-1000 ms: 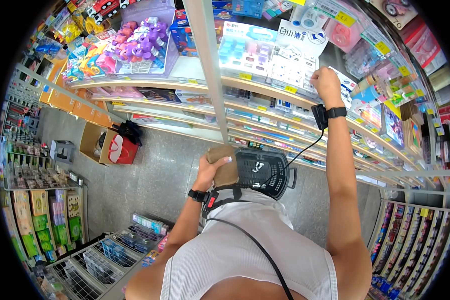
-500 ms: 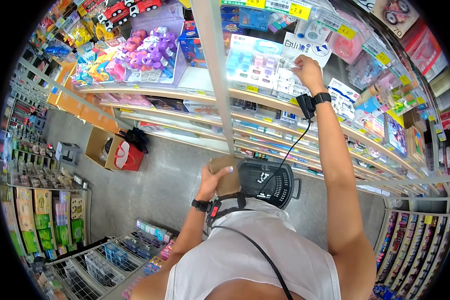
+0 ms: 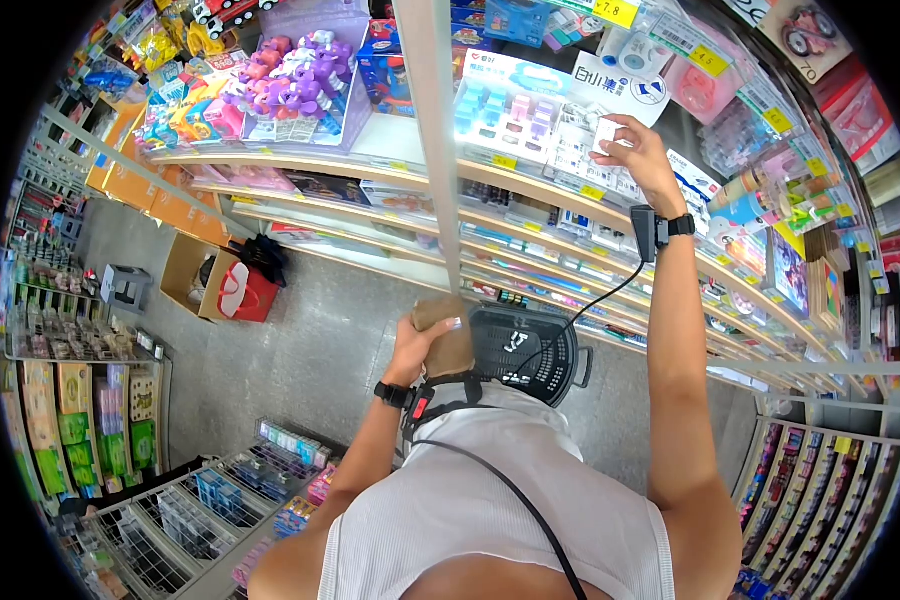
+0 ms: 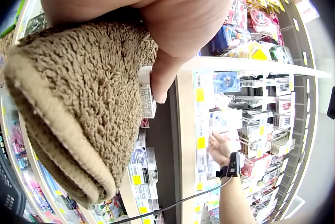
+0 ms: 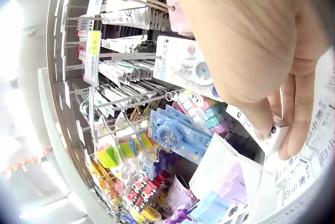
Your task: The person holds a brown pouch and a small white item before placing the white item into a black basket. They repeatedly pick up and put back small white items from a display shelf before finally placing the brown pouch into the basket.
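Towel (image 4: 78, 114): tan, fuzzy, folded, in L grip (image 4: 157, 9)

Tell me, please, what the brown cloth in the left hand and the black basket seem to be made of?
The cloth looks like soft terry fabric: fuzzy looped pile, stitched folded edge. The basket looks like hard moulded plastic, matte black with a regular grid of holes.

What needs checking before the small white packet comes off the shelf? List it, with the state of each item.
1. Right hand grips the small white packet: ok, fingers curl round it.
2. Packet clear of the display box: cannot tell.
3. Left hand holds the brown towel: ok.
4. Black basket below, ready to take it: ok.
5. Wrist cable free of the shelves: ok, hangs loose.
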Available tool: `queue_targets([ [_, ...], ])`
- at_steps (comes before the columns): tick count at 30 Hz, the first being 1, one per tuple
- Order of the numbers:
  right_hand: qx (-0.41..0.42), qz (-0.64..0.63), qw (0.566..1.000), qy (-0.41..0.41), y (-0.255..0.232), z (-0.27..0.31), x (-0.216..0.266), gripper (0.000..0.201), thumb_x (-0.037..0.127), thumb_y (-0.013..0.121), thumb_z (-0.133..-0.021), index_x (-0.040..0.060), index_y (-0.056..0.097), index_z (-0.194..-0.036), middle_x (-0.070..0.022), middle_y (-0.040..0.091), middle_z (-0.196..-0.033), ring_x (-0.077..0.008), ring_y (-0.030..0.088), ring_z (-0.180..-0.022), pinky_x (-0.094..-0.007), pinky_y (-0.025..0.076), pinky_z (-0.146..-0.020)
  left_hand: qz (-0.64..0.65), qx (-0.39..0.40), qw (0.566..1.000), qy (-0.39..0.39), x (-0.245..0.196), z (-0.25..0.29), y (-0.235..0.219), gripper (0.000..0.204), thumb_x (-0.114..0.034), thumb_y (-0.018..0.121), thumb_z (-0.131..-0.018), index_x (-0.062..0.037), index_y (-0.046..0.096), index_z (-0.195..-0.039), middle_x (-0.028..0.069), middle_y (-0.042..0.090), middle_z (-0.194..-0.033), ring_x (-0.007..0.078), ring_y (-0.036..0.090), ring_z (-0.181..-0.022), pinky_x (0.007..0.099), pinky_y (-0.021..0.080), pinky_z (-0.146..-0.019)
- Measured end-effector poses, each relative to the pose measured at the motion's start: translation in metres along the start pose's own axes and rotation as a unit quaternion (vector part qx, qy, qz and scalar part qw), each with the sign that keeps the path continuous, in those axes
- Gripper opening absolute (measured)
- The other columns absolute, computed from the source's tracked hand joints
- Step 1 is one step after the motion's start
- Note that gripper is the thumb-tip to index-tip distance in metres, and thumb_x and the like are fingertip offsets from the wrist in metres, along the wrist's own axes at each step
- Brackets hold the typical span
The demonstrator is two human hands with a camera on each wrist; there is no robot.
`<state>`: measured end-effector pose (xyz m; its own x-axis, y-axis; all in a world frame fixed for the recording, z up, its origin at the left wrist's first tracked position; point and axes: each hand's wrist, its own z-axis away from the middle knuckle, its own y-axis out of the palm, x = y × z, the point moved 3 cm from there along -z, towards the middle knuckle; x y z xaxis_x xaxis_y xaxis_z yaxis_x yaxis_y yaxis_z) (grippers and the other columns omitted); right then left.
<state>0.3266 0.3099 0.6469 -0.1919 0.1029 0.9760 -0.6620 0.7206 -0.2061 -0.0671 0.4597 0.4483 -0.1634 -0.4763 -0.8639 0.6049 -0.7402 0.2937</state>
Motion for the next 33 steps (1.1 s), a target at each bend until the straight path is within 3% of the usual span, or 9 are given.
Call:
queue_targets([
  [11, -0.009, 0.006, 1.0, 0.002, -0.005, 0.009, -0.009, 0.037, 0.0, 0.072, -0.09, -0.0048, 0.062, -0.126, -0.004, 0.065, -0.088, -0.0142, 0.07, -0.081, -0.025, 0.059, -0.074, 0.001, 0.014, 1.0, 0.008, 0.005, -0.002, 0.001, 0.039, -0.006, 0.079, -0.088, 0.0038, 0.062, -0.122, 0.0108, 0.071, -0.114, 0.0195, 0.069, -0.101, 0.0347, 0.057, -0.089],
  [18, -0.04, 0.003, 0.999, -0.01, -0.008, 0.005, -0.023, 0.04, 0.0, 0.074, -0.088, -0.0056, 0.063, -0.126, -0.0051, 0.069, -0.097, -0.013, 0.069, -0.088, -0.0248, 0.057, -0.077, 0.001, 0.014, 1.0, 0.012, 0.009, -0.002, -0.002, 0.036, -0.005, 0.079, -0.088, 0.0034, 0.063, -0.12, 0.0104, 0.072, -0.113, 0.0196, 0.069, -0.1, 0.0349, 0.057, -0.088],
  [20, -0.048, 0.078, 0.996, -0.01, -0.008, 0.005, -0.022, 0.038, 0.003, 0.075, -0.089, -0.0057, 0.065, -0.125, -0.0058, 0.072, -0.1, -0.0112, 0.067, -0.088, -0.0239, 0.054, -0.077, 0.008, 0.005, 1.0, 0.001, 0.008, 0.0, -0.002, 0.039, -0.003, 0.079, -0.086, 0.0042, 0.064, -0.122, 0.0108, 0.072, -0.115, 0.0187, 0.07, -0.102, 0.0337, 0.057, -0.089],
  [24, -0.043, 0.108, 0.993, -0.033, -0.004, 0.003, -0.021, 0.034, 0.005, 0.075, -0.09, -0.0029, 0.07, -0.123, -0.0057, 0.074, -0.1, -0.0103, 0.066, -0.085, -0.0235, 0.052, -0.077, 0.011, 0.008, 1.0, 0.0, 0.012, -0.002, -0.005, 0.04, -0.003, 0.079, -0.086, 0.0041, 0.063, -0.122, 0.0107, 0.072, -0.115, 0.0185, 0.07, -0.102, 0.0335, 0.057, -0.089],
  [26, -0.037, 0.255, 0.964, -0.069, 0.003, 0.002, -0.017, 0.026, 0.006, 0.074, -0.09, 0.0012, 0.075, -0.116, -0.0075, 0.076, -0.102, -0.0104, 0.065, -0.082, -0.0253, 0.053, -0.074, 0.015, 0.007, 1.0, 0.001, 0.011, -0.001, -0.005, 0.039, -0.003, 0.079, -0.086, 0.0043, 0.064, -0.121, 0.0107, 0.072, -0.115, 0.0184, 0.07, -0.101, 0.0333, 0.058, -0.088],
  [27, -0.037, 0.255, 0.964, -0.069, 0.007, 0.001, -0.017, 0.026, 0.006, 0.074, -0.09, 0.0012, 0.075, -0.116, -0.0075, 0.076, -0.102, -0.0104, 0.065, -0.082, -0.0253, 0.053, -0.074, 0.015, 0.007, 1.0, 0.001, 0.011, -0.001, -0.005, 0.039, -0.003, 0.079, -0.086, 0.0043, 0.064, -0.121, 0.0107, 0.072, -0.115, 0.0184, 0.07, -0.101, 0.0333, 0.058, -0.088],
  [29, -0.009, 0.279, 0.956, -0.085, 0.017, 0.0, -0.015, 0.026, 0.003, 0.075, -0.085, 0.0051, 0.078, -0.111, -0.0155, 0.077, -0.094, -0.0218, 0.071, -0.086, -0.0337, 0.055, -0.079, 0.004, 0.011, 1.0, 0.015, 0.01, 0.001, -0.003, 0.035, -0.004, 0.078, -0.088, 0.0034, 0.063, -0.119, 0.0106, 0.072, -0.113, 0.0194, 0.07, -0.1, 0.0347, 0.057, -0.088],
  [33, 0.011, 0.313, 0.942, -0.119, 0.029, -0.004, -0.018, 0.022, 0.002, 0.077, -0.081, 0.0022, 0.079, -0.103, -0.0172, 0.074, -0.094, -0.0277, 0.072, -0.083, -0.0368, 0.056, -0.079, 0.001, 0.009, 1.0, 0.012, 0.013, 0.0, -0.005, 0.036, -0.004, 0.078, -0.088, 0.0038, 0.063, -0.12, 0.0108, 0.072, -0.113, 0.0193, 0.069, -0.1, 0.0344, 0.057, -0.088],
])
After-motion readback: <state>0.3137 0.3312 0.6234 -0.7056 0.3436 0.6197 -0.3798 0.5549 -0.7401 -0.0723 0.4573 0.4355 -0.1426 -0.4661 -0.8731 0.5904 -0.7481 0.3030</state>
